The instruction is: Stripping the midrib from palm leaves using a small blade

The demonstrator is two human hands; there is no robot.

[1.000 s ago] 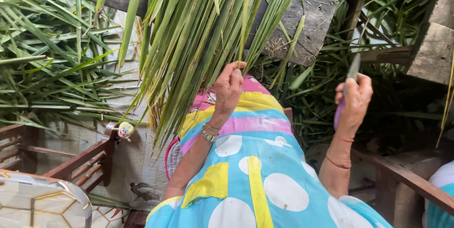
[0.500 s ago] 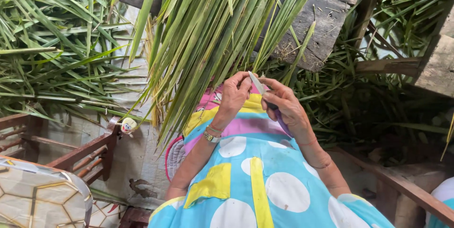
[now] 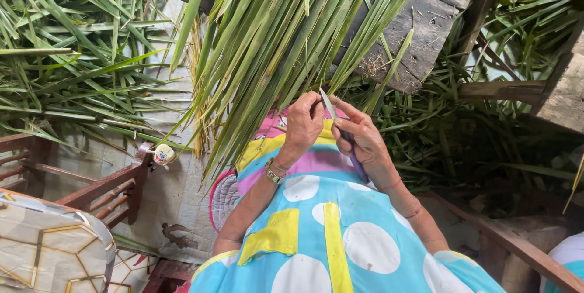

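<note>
Left hand (image 3: 302, 124) pinching a leaf (image 3: 286, 95) low in the hanging bundle (image 3: 274, 44); right hand (image 3: 360, 135) closed on a knife (image 3: 331, 107), blade touching that leaf. Likely mid-slit. Next: steady pull along the leaf, blade clear of left fingers.

Weathered wooden plank (image 3: 426, 19) overhead, wooden rail (image 3: 103, 189) left, daylight, leaf-strewn floor (image 3: 67, 74).

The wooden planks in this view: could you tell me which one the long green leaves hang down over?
The dark weathered plank at top centre; the leaves drape across it, unlike the plank at right.
</note>
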